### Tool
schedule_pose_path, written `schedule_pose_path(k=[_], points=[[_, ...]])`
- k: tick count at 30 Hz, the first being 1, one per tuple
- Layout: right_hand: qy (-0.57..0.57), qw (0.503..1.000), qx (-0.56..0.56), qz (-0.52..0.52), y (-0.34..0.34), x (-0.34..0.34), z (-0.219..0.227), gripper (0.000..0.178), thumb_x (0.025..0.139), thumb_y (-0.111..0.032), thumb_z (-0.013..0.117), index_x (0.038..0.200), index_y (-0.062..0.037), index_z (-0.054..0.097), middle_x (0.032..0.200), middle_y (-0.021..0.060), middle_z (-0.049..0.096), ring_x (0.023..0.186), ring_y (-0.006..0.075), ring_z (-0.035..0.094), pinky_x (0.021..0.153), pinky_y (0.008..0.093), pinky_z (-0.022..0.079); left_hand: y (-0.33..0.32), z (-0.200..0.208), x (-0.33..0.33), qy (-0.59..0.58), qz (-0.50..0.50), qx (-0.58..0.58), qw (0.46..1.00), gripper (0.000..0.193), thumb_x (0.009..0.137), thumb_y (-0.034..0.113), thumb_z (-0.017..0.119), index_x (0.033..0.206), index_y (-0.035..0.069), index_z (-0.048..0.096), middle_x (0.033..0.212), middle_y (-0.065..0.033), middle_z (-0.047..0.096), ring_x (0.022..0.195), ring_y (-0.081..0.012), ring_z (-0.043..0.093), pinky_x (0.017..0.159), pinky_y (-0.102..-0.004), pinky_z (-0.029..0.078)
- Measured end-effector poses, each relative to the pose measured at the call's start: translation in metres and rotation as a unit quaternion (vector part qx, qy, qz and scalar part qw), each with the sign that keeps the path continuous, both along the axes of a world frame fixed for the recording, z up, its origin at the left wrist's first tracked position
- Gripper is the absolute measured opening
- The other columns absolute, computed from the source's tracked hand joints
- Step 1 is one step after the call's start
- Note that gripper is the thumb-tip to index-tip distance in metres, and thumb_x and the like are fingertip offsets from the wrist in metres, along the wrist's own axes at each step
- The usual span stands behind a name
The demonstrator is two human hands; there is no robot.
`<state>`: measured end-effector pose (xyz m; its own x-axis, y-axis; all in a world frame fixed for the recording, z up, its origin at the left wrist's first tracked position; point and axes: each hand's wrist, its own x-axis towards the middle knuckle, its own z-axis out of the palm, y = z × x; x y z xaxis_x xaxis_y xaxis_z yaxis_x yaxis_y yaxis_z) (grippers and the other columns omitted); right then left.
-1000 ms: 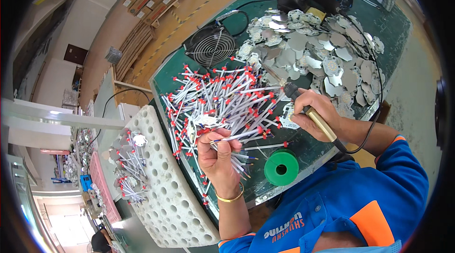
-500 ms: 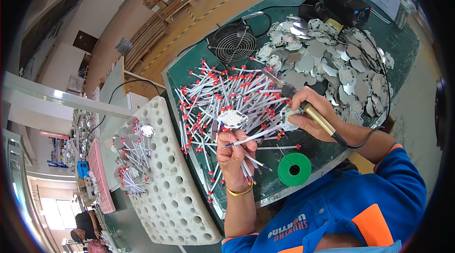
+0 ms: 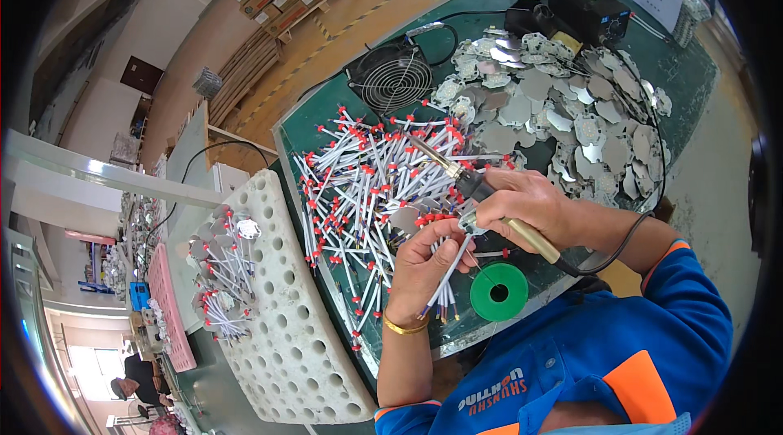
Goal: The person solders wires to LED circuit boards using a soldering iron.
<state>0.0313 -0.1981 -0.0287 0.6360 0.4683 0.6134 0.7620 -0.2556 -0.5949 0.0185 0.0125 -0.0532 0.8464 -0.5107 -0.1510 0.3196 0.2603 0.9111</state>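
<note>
My right hand (image 3: 534, 203) is closed around a soldering iron (image 3: 534, 242) with a gold handle, its metal tip pointing far left over the wire pile. Just below the iron, a small light-coloured circuit board (image 3: 471, 223) sits between my two hands; which fingers bear it is hard to tell. Fingers of my left hand (image 3: 420, 276) grip a bundle of white wires (image 3: 445, 296) with red pieces at the upper ends. Beneath and beyond lies a heap of similar red-tipped white wires (image 3: 351, 182). A green solder spool (image 3: 481, 303) stands right of my left hand.
Metal circuit boards (image 3: 599, 129) are heaped at the far right, beside a black control box (image 3: 587, 11). A black fan (image 3: 391, 80) stands behind the wires. To the left, a white perforated foam board (image 3: 298, 345) carries wired boards. Another person (image 3: 143, 382) is at far lower left.
My left hand has shifted right with its wire bundle, toward my right hand. The small board by the right fingers has come down to the left fingertips. The iron stays in my right hand.
</note>
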Motion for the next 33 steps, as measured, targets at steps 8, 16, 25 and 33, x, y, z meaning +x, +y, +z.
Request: schedule_pose_path(k=[8, 16, 25, 33], points=[[0.002, 0.996, 0.083, -0.037, 0.018, 0.002, -0.007, 0.026, 0.068, 0.002, 0.065, 0.087, -0.0093, 0.051, 0.069, 0.0021, 0.047, 0.061, 0.0221, 0.045, 0.052, 0.0322, 0.037, -0.003, 0.005, -0.001, -0.004, 0.018, 0.058, 0.998, 0.022, 0.083, 0.012, 0.064, 0.101, 0.003, 0.056, 0.083, -0.0055, 0.061, 0.067, -0.0112, 0.059, 0.058, -0.0197, 0.046], [0.012, 0.988, 0.118, -0.098, 0.010, 0.005, -0.011, 0.022, 0.073, -0.006, 0.067, 0.086, -0.0050, 0.050, 0.075, 0.0066, 0.054, 0.066, 0.0236, 0.052, 0.057, 0.0317, 0.042, -0.006, 0.002, -0.004, -0.037, 0.123, 0.063, 0.990, 0.011, 0.090, 0.013, 0.055, 0.096, 0.004, 0.052, 0.069, 0.0030, 0.050, 0.054, -0.0032, 0.041, 0.047, -0.0166, 0.031], [0.241, 0.930, 0.259, -0.097, 0.017, -0.009, -0.002, 0.023, 0.080, -0.004, 0.062, 0.095, -0.0039, 0.044, 0.085, 0.0051, 0.048, 0.061, 0.0112, 0.048, 0.058, 0.0236, 0.044, -0.011, -0.002, -0.006, -0.041, 0.129, 0.055, 0.989, 0.011, 0.091, 0.014, 0.053, 0.096, 0.005, 0.051, 0.071, 0.0002, 0.054, 0.056, -0.0040, 0.045, 0.049, -0.0160, 0.036], [0.191, 0.948, 0.240, -0.088, 0.022, -0.004, -0.001, 0.026, 0.080, 0.001, 0.060, 0.098, -0.0041, 0.043, 0.085, 0.0039, 0.047, 0.070, 0.0067, 0.050, 0.061, 0.0199, 0.045, -0.008, -0.006, -0.009, -0.086, 0.097, 0.063, 0.990, 0.010, 0.089, 0.013, 0.055, 0.093, 0.004, 0.053, 0.081, -0.0038, 0.061, 0.063, -0.0062, 0.054, 0.056, -0.0183, 0.043]])
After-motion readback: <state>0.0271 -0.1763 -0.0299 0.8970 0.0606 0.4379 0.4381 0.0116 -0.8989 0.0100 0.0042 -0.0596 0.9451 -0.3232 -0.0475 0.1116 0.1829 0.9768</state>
